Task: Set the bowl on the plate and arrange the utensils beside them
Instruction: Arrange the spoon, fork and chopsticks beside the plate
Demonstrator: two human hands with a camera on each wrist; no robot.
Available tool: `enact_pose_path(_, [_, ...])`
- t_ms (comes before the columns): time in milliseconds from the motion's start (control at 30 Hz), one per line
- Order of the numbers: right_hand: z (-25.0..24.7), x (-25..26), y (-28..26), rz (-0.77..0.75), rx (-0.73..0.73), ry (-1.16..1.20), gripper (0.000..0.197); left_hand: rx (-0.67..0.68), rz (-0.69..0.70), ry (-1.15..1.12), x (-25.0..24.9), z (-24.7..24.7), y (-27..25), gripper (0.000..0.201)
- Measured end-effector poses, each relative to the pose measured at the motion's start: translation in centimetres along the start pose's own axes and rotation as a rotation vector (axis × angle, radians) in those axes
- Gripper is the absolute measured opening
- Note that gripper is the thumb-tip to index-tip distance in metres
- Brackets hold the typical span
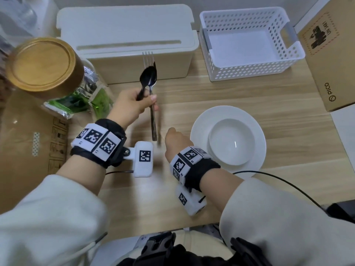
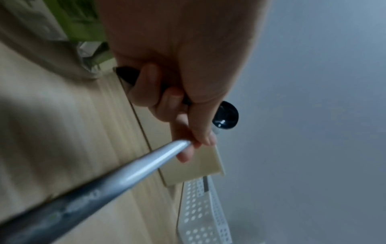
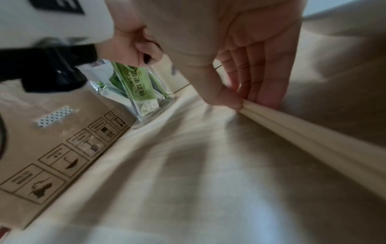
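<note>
A white bowl sits inside a white plate on the wooden table, right of centre. My left hand is raised left of them and grips a black spoon together with a metal fork, tines pointing away. In the left wrist view, the fork handle runs toward the camera and the spoon bowl shows past the fingers. My right hand is low, just left of the plate. There its thumb and fingers pinch a pair of pale chopsticks, motion-blurred in the head view.
A white lidded box and a white perforated basket stand along the back. A glass jar with a wooden lid and green packets is at the left. Cardboard boxes flank the table at left and right.
</note>
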State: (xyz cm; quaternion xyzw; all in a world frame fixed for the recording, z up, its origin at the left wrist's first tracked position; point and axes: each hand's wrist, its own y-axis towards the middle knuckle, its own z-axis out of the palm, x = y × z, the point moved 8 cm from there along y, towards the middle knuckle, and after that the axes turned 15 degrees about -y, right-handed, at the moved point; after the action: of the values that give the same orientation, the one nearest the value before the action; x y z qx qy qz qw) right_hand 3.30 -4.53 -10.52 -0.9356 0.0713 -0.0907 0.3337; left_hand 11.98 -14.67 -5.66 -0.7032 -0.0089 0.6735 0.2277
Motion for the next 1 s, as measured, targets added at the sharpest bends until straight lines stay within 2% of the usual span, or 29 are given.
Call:
enact_pose_path(100, [-0.2, -0.1, 0.2, 0.008, 0.019, 0.047, 0.031, -0.069, -0.010, -0.110, 0.1, -1.0, -0.7, 0.013])
enact_pose_path(167, [-0.7, -0.2, 0.4, 0.000, 0.021, 0.104, 0.006, -0.109, -0.032, -0.208, 0.8, -1.2, -1.5, 0.013])
enact_pose_path(233, [-1.9, -1.0, 0.3, 0.026, -0.011, 0.216, 0.029, -0.161, -0.071, -0.282, 1.9, -1.2, -2.6, 0.015])
enact_pose_path(267, [-2.7, -1.6, 0.3, 0.045, -0.032, 0.291, 0.033, -0.185, -0.091, -0.309, 2.5, -1.0, -3.1, 0.015])
enact_pose_path(367, [-5.2, -3.7, -0.3, 0.060, -0.115, 0.491, 0.024, -0.192, -0.148, -0.381, 4.7, 0.2, -4.2, 0.016])
enact_pose_path(467, [-7.2, -7.1, -1.4, 0.066, -0.219, 0.691, 0.037, -0.179, -0.216, -0.389, 6.7, 2.4, -4.8, 0.019])
enact_pose_path(567, [-8.6, -12.5, -3.1, 0.125, -0.389, 0.749, 0.037, -0.187, -0.294, -0.370, 8.7, 4.5, -5.5, 0.018])
enact_pose_path(633, [-8.6, -16.7, -4.4, 0.215, -0.511, 0.747, 0.032, -0.179, -0.338, -0.349, 10.1, 5.6, -6.1, 0.014])
enact_pose_path(700, [-7.6, -20.8, -5.5, 0.326, -0.568, 0.724, 0.027, -0.171, -0.357, -0.345, 11.1, 7.0, -6.6, 0.012])
enact_pose_path(767, [-5.7, -24.2, -6.1, 0.440, -0.543, 0.666, 0.029, -0.174, -0.349, -0.352, 11.5, 8.2, -7.0, 0.013])
enact_pose_path(867, [-2.3, -26.9, -6.2, 0.552, -0.396, 0.598, 0.032, -0.200, -0.319, -0.369, 11.5, 9.0, -7.3, 0.016])
enact_pose_path(1000, [0.9, -27.0, -4.8, 0.515, -0.271, 0.641, 0.021, -0.249, -0.304, -0.382, 11.6, 8.9, -7.7, 0.016])
